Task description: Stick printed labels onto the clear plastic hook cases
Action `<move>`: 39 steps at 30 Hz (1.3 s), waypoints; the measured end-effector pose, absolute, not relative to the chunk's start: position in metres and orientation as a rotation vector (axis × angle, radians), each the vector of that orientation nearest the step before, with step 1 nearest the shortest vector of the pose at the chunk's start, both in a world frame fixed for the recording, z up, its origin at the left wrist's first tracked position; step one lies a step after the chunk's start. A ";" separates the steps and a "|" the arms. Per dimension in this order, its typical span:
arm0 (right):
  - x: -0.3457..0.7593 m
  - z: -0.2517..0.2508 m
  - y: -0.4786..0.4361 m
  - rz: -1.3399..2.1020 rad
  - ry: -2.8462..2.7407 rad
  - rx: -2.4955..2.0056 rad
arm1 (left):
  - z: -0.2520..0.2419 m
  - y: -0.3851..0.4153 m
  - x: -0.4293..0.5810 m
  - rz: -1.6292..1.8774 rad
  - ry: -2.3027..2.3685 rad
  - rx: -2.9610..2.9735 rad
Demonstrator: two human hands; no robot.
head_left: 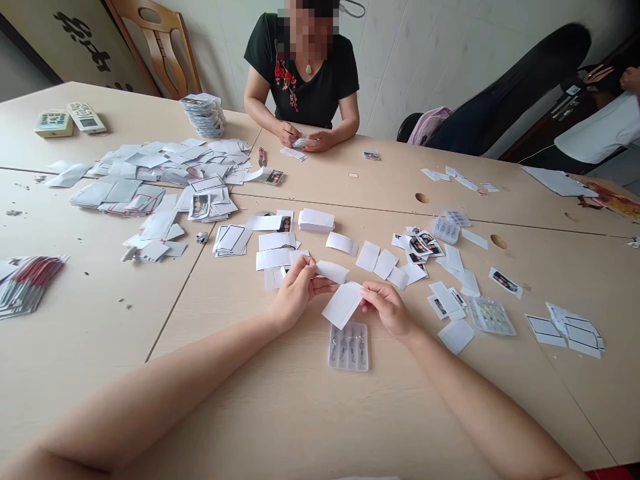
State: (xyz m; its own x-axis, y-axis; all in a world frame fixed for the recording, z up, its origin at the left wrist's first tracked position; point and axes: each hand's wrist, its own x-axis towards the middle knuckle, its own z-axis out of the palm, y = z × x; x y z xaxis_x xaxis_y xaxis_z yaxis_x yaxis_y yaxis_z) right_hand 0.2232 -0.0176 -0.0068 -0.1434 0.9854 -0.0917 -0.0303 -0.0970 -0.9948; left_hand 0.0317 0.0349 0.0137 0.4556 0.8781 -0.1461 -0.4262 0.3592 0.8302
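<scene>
My left hand (300,288) pinches a small white paper card (333,271) between thumb and fingers. A larger white card (343,305) is gripped at its right corner by my right hand (386,305). The two cards are close together over the table, and I cannot tell whether they touch. Just below them lies a clear plastic box (349,352) with several compartments, each holding what look like fish hooks with metal fittings. The larger card covers part of the box's top edge. Beyond my hands lie a curved white paper strip (343,244) and a stack of white cards (317,220).
Loose white cards and printed labels (423,247) lie right of my hands, near another clear box (491,315). A large heap of white packets (165,163) covers the left back. Across the table (240,400) a person (303,73) handles a small packet.
</scene>
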 end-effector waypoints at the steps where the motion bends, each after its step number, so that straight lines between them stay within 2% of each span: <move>1: 0.223 -0.006 -0.018 1.402 -1.234 -1.179 | 0.013 0.036 0.031 0.919 0.655 0.794; 8: 0.220 -0.013 -0.018 1.290 -1.088 -1.222 | 0.013 0.040 0.030 0.915 0.691 0.752; 11: 0.220 -0.016 -0.012 1.198 -0.880 -1.230 | 0.014 0.038 0.030 0.996 0.721 0.828; 16: 0.220 -0.006 -0.007 1.231 -0.484 -1.110 | 0.010 0.033 0.031 1.097 0.745 1.028; 19: 0.210 0.006 -0.019 1.223 -0.592 -1.106 | 0.004 0.029 0.031 1.157 0.763 1.181; 22: 0.192 0.017 -0.035 1.363 -0.797 -1.035 | -0.001 0.024 0.031 1.196 0.782 1.379; 25: 0.180 0.023 -0.045 1.524 -0.869 -0.932 | -0.002 0.019 0.028 1.126 0.766 1.617; 31: 0.179 0.021 -0.045 1.559 -0.875 -0.867 | 0.003 0.013 0.023 0.940 0.686 1.979; 39: 0.216 0.022 -0.030 1.222 -0.639 -0.950 | 0.013 0.013 0.020 0.751 0.551 2.299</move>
